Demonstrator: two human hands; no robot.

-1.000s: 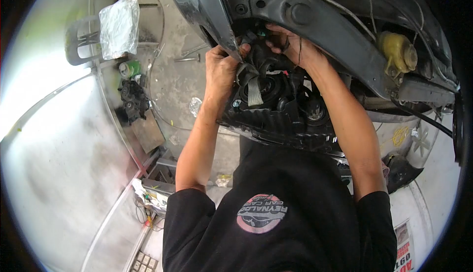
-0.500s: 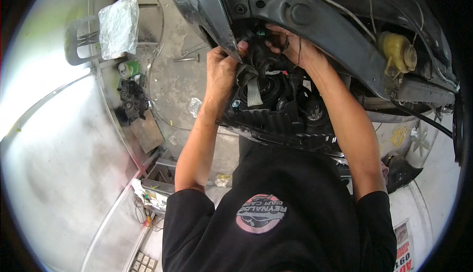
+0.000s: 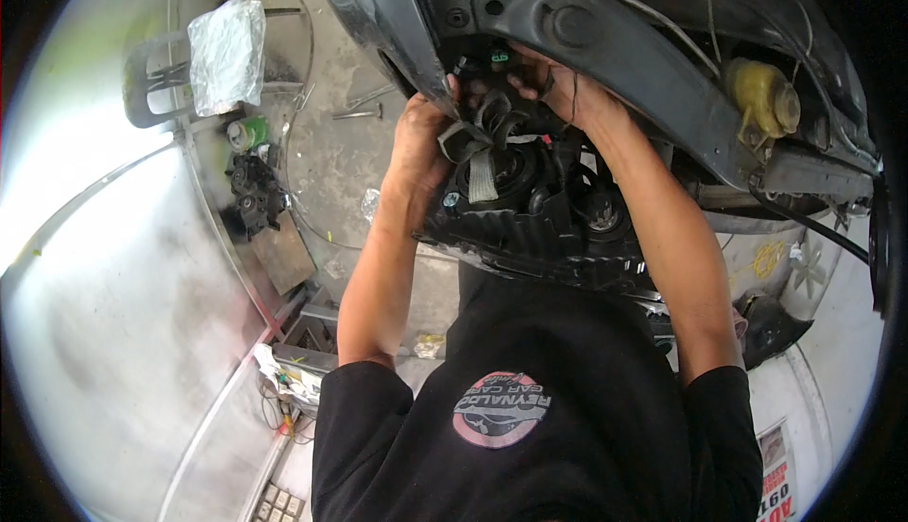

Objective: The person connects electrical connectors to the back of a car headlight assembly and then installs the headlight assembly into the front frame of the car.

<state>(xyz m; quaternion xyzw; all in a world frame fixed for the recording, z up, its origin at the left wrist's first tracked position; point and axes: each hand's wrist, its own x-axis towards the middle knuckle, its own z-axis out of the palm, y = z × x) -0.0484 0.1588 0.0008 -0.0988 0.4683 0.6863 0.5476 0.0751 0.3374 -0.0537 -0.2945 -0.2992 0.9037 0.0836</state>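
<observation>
My left hand (image 3: 421, 134) is curled at the lower tip of the dark grey fender (image 3: 397, 26), its fingertips partly hidden behind that edge. My right hand (image 3: 572, 95) reaches under the black body panel (image 3: 591, 35) with bent fingers; what they grip is in shadow. A thin dark wire hangs by its palm. Between the hands lie a small green-faced connector (image 3: 499, 56) and a loose black curled strip (image 3: 487, 127). Below them sits a black headlight housing (image 3: 530, 224), its back facing up, with a grey woven strap (image 3: 482, 177) across a round opening.
A yellowed plastic reservoir (image 3: 771, 101) is at the right of the car's front. On the left stand a plastic-covered chair (image 3: 227, 54), a green can (image 3: 248, 132) and a black mechanical part (image 3: 253, 191). A metal tool (image 3: 357, 113) lies on the concrete floor.
The black strip between my hands has dropped lower, and the green-faced connector shows more plainly. My left hand has shifted slightly; my right hand stays nearly in place.
</observation>
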